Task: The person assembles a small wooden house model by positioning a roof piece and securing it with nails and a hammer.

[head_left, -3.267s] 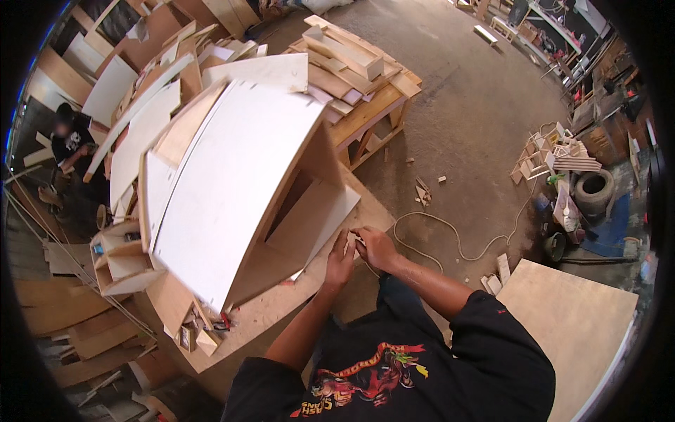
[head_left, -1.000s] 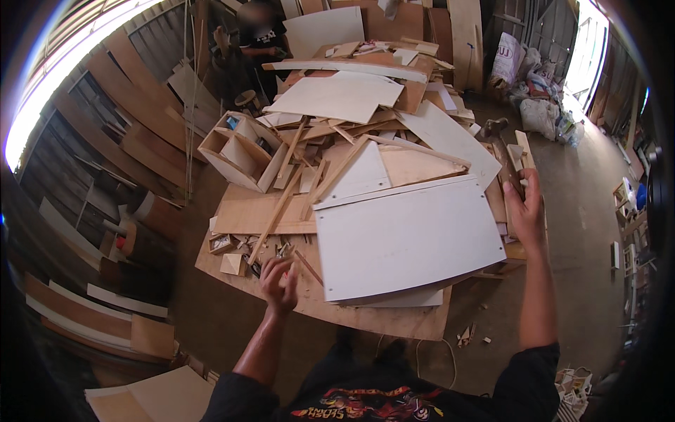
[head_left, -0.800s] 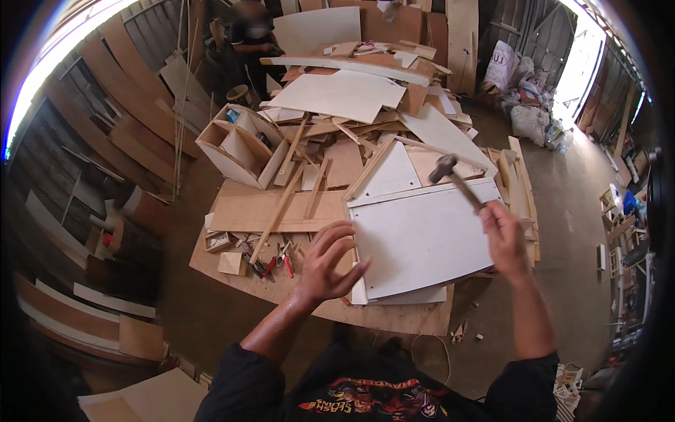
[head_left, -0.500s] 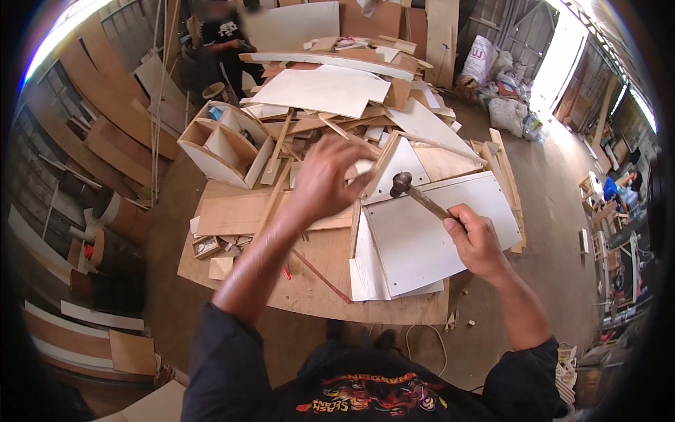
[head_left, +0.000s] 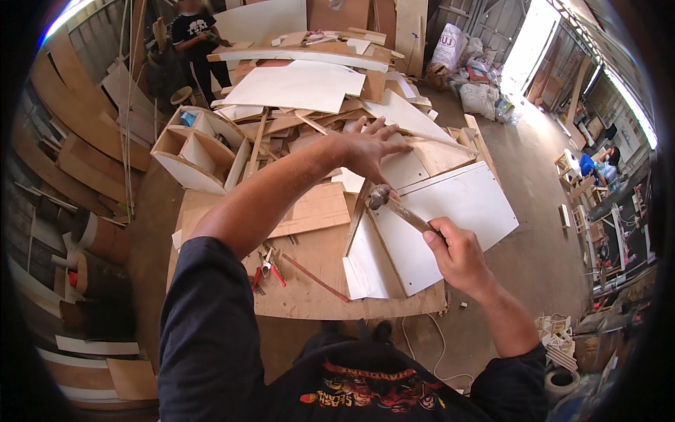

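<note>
My right hand point(head_left: 460, 259) is closed round the wooden handle of a hammer point(head_left: 408, 212), whose dark metal head is over the near left part of a white panel assembly point(head_left: 450, 211). My left hand point(head_left: 370, 150) reaches over the far left part of that assembly, fingers spread and nothing in its grip that I can see. What the palm rests on is hidden. The assembly is made of white boards with bare wooden edges, and it stands on the right of the worktable point(head_left: 302, 299).
Red-handled pliers point(head_left: 270, 267) and a thin reddish rod point(head_left: 314, 276) lie on the table. A white compartment box point(head_left: 200, 151) stands left, beside piled offcuts and a white board point(head_left: 288, 86). Another person point(head_left: 197, 42) stands far left. Sacks point(head_left: 478, 98) sit far right.
My left hand has moved right and forward, its fingers now spread over the assembly. The hammer stays in my right hand. The view has shifted, and the pliers now show more fully.
</note>
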The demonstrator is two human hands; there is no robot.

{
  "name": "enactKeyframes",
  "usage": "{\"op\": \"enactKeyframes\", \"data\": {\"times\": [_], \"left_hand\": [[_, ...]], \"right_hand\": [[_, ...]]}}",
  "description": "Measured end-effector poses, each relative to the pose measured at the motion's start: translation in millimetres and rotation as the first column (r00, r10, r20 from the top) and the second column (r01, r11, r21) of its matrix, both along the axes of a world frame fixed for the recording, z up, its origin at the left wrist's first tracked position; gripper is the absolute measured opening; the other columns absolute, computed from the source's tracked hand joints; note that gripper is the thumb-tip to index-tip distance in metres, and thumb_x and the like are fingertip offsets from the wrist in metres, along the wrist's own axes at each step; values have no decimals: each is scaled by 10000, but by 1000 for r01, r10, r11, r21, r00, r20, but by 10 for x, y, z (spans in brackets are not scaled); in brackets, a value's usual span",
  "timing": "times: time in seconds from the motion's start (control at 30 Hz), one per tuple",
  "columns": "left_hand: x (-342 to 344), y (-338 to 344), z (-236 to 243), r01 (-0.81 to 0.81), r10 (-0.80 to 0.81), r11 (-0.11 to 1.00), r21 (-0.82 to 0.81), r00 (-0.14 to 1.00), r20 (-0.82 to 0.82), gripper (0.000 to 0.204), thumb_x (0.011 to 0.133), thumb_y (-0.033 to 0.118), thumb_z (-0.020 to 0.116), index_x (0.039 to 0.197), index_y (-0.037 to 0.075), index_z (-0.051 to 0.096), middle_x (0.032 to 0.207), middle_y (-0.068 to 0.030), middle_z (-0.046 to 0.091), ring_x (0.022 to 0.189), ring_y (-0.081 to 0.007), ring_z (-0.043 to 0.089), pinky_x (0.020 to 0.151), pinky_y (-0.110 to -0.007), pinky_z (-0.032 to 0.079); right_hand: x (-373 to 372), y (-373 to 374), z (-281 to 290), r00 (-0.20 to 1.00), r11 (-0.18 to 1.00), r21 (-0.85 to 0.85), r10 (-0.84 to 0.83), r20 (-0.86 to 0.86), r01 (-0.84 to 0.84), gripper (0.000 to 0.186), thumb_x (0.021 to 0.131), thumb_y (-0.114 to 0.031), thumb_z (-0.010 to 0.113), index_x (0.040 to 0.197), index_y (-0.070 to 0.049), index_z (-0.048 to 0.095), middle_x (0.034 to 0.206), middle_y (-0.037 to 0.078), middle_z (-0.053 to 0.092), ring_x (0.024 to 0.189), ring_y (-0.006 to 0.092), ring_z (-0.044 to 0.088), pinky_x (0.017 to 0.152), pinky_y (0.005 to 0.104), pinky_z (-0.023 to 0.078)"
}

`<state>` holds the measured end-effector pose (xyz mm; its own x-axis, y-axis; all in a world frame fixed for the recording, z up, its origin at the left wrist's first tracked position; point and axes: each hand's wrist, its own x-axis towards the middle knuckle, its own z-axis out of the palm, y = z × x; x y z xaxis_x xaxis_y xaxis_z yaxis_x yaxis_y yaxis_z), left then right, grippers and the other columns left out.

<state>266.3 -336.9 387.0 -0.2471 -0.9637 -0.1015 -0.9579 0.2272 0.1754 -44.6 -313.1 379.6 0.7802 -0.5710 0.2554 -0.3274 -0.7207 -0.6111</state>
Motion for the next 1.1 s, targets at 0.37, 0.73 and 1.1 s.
{"op": "enactKeyframes", "data": {"times": [0.37,0.73,1.1], "left_hand": [[63,-66,-77,34,-34,999,10,998,-51,1298,615,831,814,1654,211,345,1722,-289,117,1612,-467,35,1277,-643,7],[43,-43,-60,31,-31,1000,4,995,-93,1300,597,777,861,1640,182,366,1707,-314,131,1606,-488,47,1271,-653,7],[106,-111,-141,50,-50,999,-8,995,-86,1299,589,780,864,1638,192,371,1707,-312,135,1604,-488,63,1272,-648,17]], "right_hand": [[69,112,14,998,987,-148,-60,-10,58,188,1042,-206,638,1063,-19,643,744,197,670,674,418,668,601,493,498],[87,135,20,999,966,-255,-31,13,34,191,1043,-185,636,1075,2,652,717,200,652,628,400,665,572,477,491],[99,146,13,998,978,-203,-43,48,52,196,1044,-205,634,1070,-13,659,743,197,662,667,410,676,592,499,504]]}}
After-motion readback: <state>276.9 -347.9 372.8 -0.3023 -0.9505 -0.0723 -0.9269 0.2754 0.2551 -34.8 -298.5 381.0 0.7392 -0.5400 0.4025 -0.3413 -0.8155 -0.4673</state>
